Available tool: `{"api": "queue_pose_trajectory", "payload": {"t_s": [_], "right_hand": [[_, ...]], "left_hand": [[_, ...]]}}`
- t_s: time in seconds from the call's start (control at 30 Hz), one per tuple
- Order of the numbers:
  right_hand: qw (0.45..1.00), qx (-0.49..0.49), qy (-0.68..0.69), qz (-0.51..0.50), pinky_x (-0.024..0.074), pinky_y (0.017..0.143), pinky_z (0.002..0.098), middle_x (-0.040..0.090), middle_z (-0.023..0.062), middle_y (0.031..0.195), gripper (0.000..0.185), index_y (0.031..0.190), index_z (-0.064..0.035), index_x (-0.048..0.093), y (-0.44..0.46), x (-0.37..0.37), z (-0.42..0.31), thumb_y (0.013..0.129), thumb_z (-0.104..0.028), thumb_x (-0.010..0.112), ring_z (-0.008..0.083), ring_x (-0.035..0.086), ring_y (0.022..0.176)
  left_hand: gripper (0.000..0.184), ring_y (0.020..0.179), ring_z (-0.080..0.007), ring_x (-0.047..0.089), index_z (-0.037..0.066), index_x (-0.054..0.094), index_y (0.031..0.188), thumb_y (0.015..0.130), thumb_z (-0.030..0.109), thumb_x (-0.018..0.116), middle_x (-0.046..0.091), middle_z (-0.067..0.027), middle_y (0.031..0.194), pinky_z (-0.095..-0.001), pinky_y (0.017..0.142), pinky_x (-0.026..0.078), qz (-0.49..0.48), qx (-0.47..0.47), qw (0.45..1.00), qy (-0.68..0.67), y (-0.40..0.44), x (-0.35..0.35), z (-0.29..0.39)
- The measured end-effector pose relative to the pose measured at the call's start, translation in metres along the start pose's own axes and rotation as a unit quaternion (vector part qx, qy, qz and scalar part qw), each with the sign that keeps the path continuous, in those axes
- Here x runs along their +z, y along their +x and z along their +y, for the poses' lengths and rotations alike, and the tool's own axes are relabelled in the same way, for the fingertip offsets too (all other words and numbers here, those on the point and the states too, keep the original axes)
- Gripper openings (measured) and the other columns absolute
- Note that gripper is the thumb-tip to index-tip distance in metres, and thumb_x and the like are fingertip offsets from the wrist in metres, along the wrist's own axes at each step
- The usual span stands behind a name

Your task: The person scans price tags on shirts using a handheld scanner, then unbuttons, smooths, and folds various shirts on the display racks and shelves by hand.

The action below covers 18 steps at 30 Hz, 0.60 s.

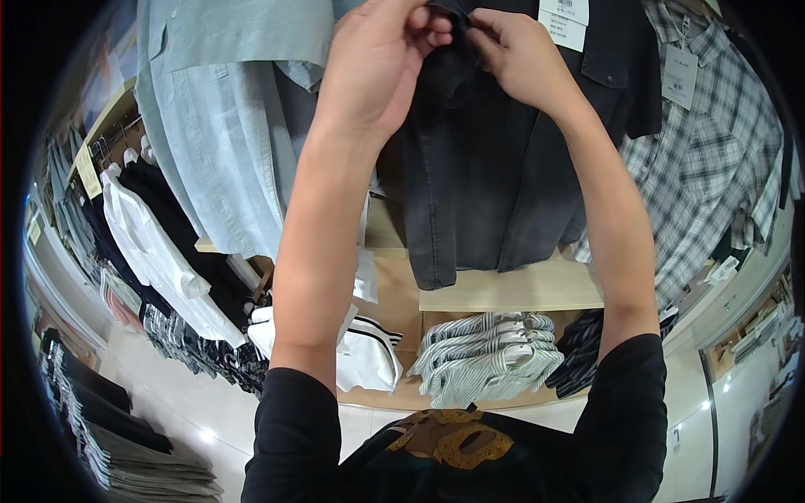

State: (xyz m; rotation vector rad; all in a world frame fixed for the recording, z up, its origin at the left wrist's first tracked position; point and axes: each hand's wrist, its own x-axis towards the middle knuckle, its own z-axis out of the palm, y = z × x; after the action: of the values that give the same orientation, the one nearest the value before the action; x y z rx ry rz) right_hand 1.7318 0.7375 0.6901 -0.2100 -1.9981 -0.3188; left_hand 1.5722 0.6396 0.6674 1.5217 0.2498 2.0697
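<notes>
A dark grey, nearly black shirt (pixel 478 168) hangs in front of me, its sleeve and hem reaching down over a wooden shelf. Near its collar at the top of the view, my left hand (pixel 377 63) has its fingers curled at the dark cloth. My right hand (pixel 524 59) pinches the same dark cloth from the other side, thumb and fingers together. White paper tags (pixel 566 25) lie against the shirt, right of my right hand. Part of the collar area is cut off by the frame's top edge.
Light blue shirts (pixel 226 142) hang at the left, a plaid shirt (pixel 700 134) at the right. Below is a wooden shelf (pixel 511 289), with striped folded clothes (pixel 490 356) and white clothes (pixel 369 356) under it. White garments (pixel 151 243) hang farther left; dark folded stacks (pixel 109 419) stand lower left.
</notes>
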Motion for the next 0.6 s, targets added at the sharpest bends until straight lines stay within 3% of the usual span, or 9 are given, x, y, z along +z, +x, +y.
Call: {"api": "queue_pose_trajectory", "payload": {"t_s": [0.03, 0.17, 0.2, 0.23, 0.3, 0.37, 0.47, 0.57, 0.6], "right_hand": [[0.99, 0.083, 0.109, -0.026, 0.053, 0.068, 0.0421, 0.068, 0.0232, 0.08, 0.015, 0.095, 0.0031, 0.069, 0.0, 0.0, -0.002, 0.096, -0.012, 0.066, 0.034, 0.071, 0.076], [0.997, 0.072, -0.002, 0.014, 0.053, 0.068, 0.0418, 0.072, 0.0227, 0.082, 0.018, 0.099, 0.0025, 0.072, -0.014, -0.012, -0.002, 0.097, -0.015, 0.067, 0.0309, 0.073, 0.075], [0.994, 0.103, -0.029, -0.024, 0.0482, 0.064, 0.0313, 0.067, 0.0071, 0.079, 0.021, 0.103, -0.0019, 0.069, -0.023, -0.007, 0.006, 0.097, -0.021, 0.074, 0.0123, 0.062, 0.068], [0.993, 0.107, -0.03, -0.025, 0.0482, 0.064, 0.0313, 0.067, 0.0071, 0.079, 0.021, 0.103, -0.0019, 0.069, -0.029, -0.009, 0.005, 0.097, -0.021, 0.074, 0.0123, 0.062, 0.068], [0.996, 0.077, -0.015, -0.043, 0.0544, 0.071, 0.0373, 0.072, 0.0129, 0.083, 0.021, 0.096, 0.0015, 0.072, -0.048, -0.015, -0.004, 0.094, -0.019, 0.074, 0.0336, 0.069, 0.076], [0.993, 0.095, -0.008, -0.067, 0.0546, 0.072, 0.0333, 0.072, 0.0125, 0.077, 0.023, 0.099, 0.0008, 0.07, -0.068, -0.022, -0.001, 0.096, -0.022, 0.072, 0.0275, 0.071, 0.074], [0.972, 0.171, 0.108, 0.116, 0.0563, 0.08, 0.0321, 0.076, 0.0096, 0.088, 0.018, 0.104, 0.0005, 0.071, -0.132, -0.021, 0.012, 0.097, -0.016, 0.073, 0.0183, 0.074, 0.087], [0.896, 0.235, 0.049, 0.374, 0.056, 0.09, 0.0333, 0.076, 0.0123, 0.106, 0.031, 0.119, 0.0044, 0.068, -0.225, 0.004, 0.061, 0.094, -0.01, 0.079, 0.0193, 0.073, 0.098], [0.897, 0.237, 0.046, 0.37, 0.056, 0.09, 0.0333, 0.076, 0.0123, 0.106, 0.031, 0.119, 0.0044, 0.068, -0.25, 0.014, 0.079, 0.094, -0.01, 0.079, 0.0193, 0.073, 0.098]], "left_hand": [[0.027, 0.074, -0.0154, 0.06, 0.012, 0.058, 0.076, 0.102, 0.015, 0.063, 0.06, -0.0001, 0.075, -0.0299, 0.076, 0.049, 0.041, -0.014, 0.998, -0.046, -0.001, -0.003, 0.003], [0.025, 0.077, -0.0155, 0.061, 0.012, 0.057, 0.079, 0.102, 0.016, 0.064, 0.061, -0.0009, 0.075, -0.0318, 0.08, 0.05, 0.038, -0.001, 0.994, -0.103, 0.005, -0.032, -0.006], [0.025, 0.077, -0.0155, 0.061, 0.012, 0.057, 0.079, 0.102, 0.016, 0.064, 0.061, -0.0009, 0.075, -0.0318, 0.08, 0.05, 0.038, -0.004, 0.994, -0.104, 0.002, -0.041, -0.012], [0.017, 0.087, -0.0169, 0.064, 0.004, 0.064, 0.092, 0.103, 0.018, 0.065, 0.066, -0.0056, 0.089, -0.0311, 0.085, 0.051, 0.041, 0.014, 0.996, -0.079, -0.002, -0.049, -0.018], [0.023, 0.097, -0.0183, 0.066, -0.003, 0.071, 0.106, 0.104, 0.019, 0.065, 0.071, -0.0102, 0.102, -0.0303, 0.09, 0.051, 0.044, 0.028, 0.997, -0.057, -0.016, -0.05, -0.034], [0.027, 0.112, -0.0209, 0.065, -0.006, 0.066, 0.12, 0.106, 0.017, 0.064, 0.07, -0.0132, 0.113, -0.034, 0.105, 0.048, 0.132, 0.185, 0.951, 0.211, -0.056, -0.028, -0.05], [0.087, 0.149, -0.0368, 0.037, -0.004, 0.033, 0.155, 0.088, 0.017, 0.083, 0.037, -0.0228, 0.159, -0.0474, 0.123, 0.03, 0.165, 0.252, 0.815, 0.495, -0.128, -0.053, -0.107], [0.101, 0.15, -0.0398, 0.035, -0.004, 0.022, 0.161, 0.086, 0.018, 0.085, 0.03, -0.0263, 0.165, -0.0452, 0.126, 0.027, 0.175, 0.06, 0.87, 0.457, -0.179, -0.068, -0.157], [0.101, 0.15, -0.0398, 0.035, -0.004, 0.022, 0.161, 0.086, 0.018, 0.085, 0.03, -0.0263, 0.165, -0.0452, 0.126, 0.027, 0.177, 0.055, 0.871, 0.455, -0.181, -0.068, -0.165]]}}
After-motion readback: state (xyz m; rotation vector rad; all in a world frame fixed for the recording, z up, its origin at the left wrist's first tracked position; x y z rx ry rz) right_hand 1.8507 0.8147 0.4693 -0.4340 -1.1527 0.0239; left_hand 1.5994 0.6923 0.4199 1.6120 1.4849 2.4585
